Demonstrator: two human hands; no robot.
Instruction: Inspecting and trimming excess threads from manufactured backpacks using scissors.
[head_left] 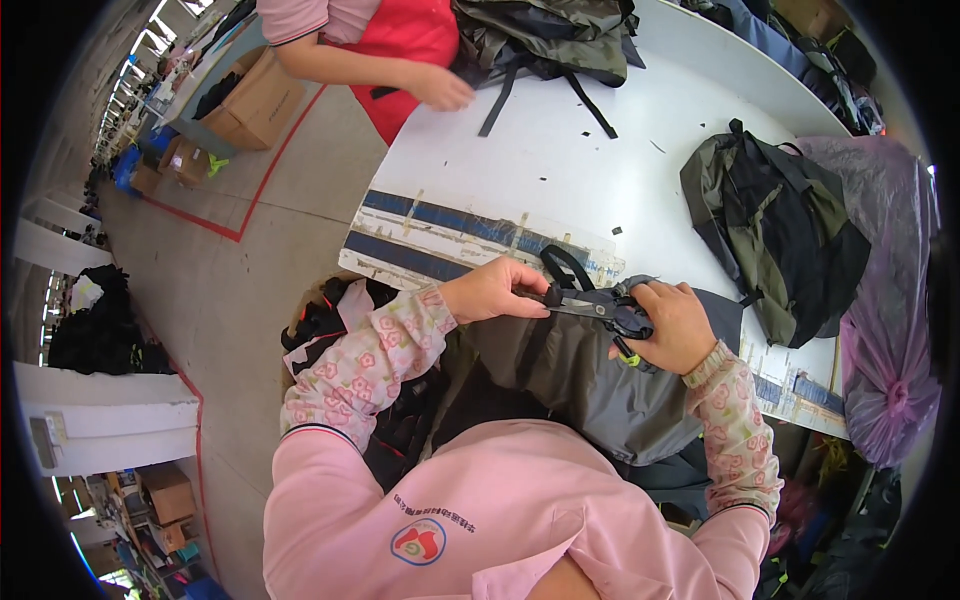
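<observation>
Right hand (676, 325) around snips (586, 307), handles (632, 319) partly hidden, co-worker (412, 45) cut off

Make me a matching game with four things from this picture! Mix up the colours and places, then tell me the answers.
Things:
1. Scissors
2. Plastic bag
3. Co-worker's apron
4. Backpack near the plastic bag

Colours and places:
A. Red
B. Lying on the white table
C. In the person's right hand
D. Purple and see-through

Right pairs: 1-C, 2-D, 3-A, 4-B.
</observation>
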